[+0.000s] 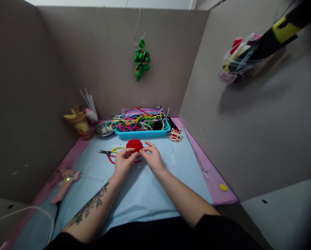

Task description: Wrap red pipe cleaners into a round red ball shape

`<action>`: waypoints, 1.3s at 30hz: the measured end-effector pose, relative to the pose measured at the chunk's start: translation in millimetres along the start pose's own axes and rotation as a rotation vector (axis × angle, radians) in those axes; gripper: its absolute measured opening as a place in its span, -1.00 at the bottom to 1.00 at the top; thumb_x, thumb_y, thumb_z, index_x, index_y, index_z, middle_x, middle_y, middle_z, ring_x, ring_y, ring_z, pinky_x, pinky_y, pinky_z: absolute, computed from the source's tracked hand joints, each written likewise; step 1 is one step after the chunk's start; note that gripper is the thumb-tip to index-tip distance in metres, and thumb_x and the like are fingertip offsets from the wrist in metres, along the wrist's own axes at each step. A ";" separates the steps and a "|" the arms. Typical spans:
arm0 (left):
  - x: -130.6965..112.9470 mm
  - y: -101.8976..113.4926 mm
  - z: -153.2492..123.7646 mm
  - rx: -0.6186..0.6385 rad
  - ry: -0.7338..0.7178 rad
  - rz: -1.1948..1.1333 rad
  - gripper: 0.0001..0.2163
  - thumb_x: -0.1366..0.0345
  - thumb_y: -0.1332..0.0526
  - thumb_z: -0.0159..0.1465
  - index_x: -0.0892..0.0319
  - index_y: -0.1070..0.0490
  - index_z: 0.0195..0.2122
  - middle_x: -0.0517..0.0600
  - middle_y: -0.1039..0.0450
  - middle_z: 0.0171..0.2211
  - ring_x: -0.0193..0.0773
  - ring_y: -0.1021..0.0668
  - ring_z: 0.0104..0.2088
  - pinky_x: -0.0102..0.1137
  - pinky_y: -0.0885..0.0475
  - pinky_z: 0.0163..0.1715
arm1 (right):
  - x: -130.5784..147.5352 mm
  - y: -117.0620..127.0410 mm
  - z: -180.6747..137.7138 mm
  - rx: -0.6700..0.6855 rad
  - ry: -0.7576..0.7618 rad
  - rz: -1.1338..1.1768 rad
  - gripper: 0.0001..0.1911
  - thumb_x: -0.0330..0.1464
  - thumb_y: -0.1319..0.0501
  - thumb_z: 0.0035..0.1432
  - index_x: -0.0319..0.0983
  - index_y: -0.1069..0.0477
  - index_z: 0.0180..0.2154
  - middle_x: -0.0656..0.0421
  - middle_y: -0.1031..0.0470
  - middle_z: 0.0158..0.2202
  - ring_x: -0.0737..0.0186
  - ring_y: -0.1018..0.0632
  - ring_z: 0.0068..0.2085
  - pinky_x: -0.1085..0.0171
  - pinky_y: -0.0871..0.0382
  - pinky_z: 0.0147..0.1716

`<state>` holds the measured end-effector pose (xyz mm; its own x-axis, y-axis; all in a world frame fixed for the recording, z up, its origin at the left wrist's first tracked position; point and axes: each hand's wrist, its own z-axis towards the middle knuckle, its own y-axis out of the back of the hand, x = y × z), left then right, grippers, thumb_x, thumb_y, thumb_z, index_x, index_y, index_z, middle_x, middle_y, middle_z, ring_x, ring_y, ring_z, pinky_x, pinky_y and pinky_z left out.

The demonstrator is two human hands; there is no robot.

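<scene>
A red fuzzy round piece (133, 144) is just beyond my fingertips, over the middle of the blue-covered table. My left hand (124, 161) grips its near edge between thumb and fingers. Close beside it, my right hand (152, 158) pinches with thumb and index finger at a red pipe cleaner by the round piece's right side; the fingers partly hide it. A short red strand (137, 161) shows below the hands. Scissors (108, 152) with yellow and red handles lie left of my left hand, their blades spread and pointing left.
Behind is a blue tray (145, 134) heaped with coloured pipe cleaners, with a metal bowl (104, 130) on its left and a beaded piece (175, 135) on its right. A pink glue gun (66, 184) lies at left. Grey partitions (113, 62) enclose the table; a holder (228, 76) hangs at right.
</scene>
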<state>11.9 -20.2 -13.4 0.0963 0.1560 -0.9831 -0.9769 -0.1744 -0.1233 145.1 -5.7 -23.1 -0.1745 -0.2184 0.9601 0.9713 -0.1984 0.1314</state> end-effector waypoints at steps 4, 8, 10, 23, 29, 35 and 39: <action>1.2 1.4 1.2 0.042 0.016 0.002 -0.71 0.26 -0.42 -0.08 0.23 -0.48 -0.34 0.01 -0.54 -0.42 -0.30 -0.54 -0.43 -0.40 -0.41 -0.34 | -3.7 -1.0 2.4 0.054 -0.053 0.109 -0.84 -0.27 -0.28 -0.03 -0.23 -0.48 -0.52 0.00 -0.34 0.10 0.07 -0.37 0.12 0.10 -0.12 0.14; 2.3 2.2 2.6 0.072 0.037 -0.022 -0.69 0.25 -0.43 -0.10 0.25 -0.48 -0.34 0.02 -0.55 -0.41 -0.29 -0.55 -0.41 -0.38 -0.42 -0.30 | -4.9 -0.7 4.7 0.123 -0.122 0.253 -0.79 -0.21 -0.29 -0.07 -0.24 -0.47 -0.53 0.01 -0.29 0.15 0.08 -0.32 0.16 0.16 -0.09 0.14; 3.3 2.6 3.6 0.083 0.050 -0.040 -0.68 0.25 -0.43 -0.12 0.25 -0.48 -0.34 0.02 -0.55 -0.42 -0.28 -0.55 -0.41 -0.38 -0.42 -0.31 | -5.1 0.1 5.7 0.144 -0.155 0.303 -0.77 -0.20 -0.30 -0.10 -0.24 -0.46 -0.55 0.02 -0.28 0.16 0.06 -0.30 0.17 0.17 -0.08 0.14; 2.5 4.7 6.4 0.113 0.154 -0.126 -0.68 0.24 -0.43 -0.09 0.26 -0.47 -0.33 -0.11 -0.44 -0.61 -0.51 -0.31 -0.69 -0.54 -0.16 -0.67 | -4.0 12.4 11.8 0.182 -0.037 0.099 -0.77 -0.19 -0.24 0.01 -0.24 -0.48 -0.47 -0.01 -0.26 0.14 0.04 -0.29 0.18 0.10 -0.06 0.16; 2.7 5.6 8.8 0.015 0.180 -0.178 -0.66 0.26 -0.45 -0.13 0.26 -0.47 -0.33 -0.13 -0.40 -0.63 -0.53 -0.29 -0.69 -0.56 -0.12 -0.67 | 6.7 18.7 7.5 0.059 0.280 -0.229 -0.86 -0.29 -0.33 -0.05 -0.16 -0.49 -0.36 0.05 -0.32 0.05 0.06 -0.26 0.15 0.06 -0.08 0.15; 2.1 3.9 7.5 0.005 0.179 -0.163 -0.64 0.26 -0.46 -0.16 0.26 -0.46 -0.35 -0.09 -0.44 -0.60 -0.48 -0.36 -0.66 -0.53 -0.18 -0.63 | 4.9 18.6 8.7 0.179 0.436 -0.377 -0.93 -0.44 -0.20 0.10 -0.18 -0.43 -0.40 0.13 -0.46 -0.26 0.15 -0.40 -0.09 0.13 -0.21 -0.01; 0.8 3.9 7.4 -0.016 0.174 -0.151 -0.64 0.25 -0.46 -0.17 0.25 -0.45 -0.36 -0.12 -0.41 -0.63 -0.47 -0.37 -0.66 -0.53 -0.19 -0.63 | 0.2 17.3 10.4 0.258 0.479 -0.366 -0.91 -0.47 -0.15 0.13 -0.18 -0.39 -0.34 0.15 -0.48 -0.29 0.16 -0.41 -0.15 0.16 -0.24 -0.06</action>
<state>6.8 -13.5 -13.7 0.2742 0.0114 -0.9616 -0.9459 -0.1772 -0.2718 163.6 0.7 -18.1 -0.4964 -0.5931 0.6339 0.8326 -0.1186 0.5410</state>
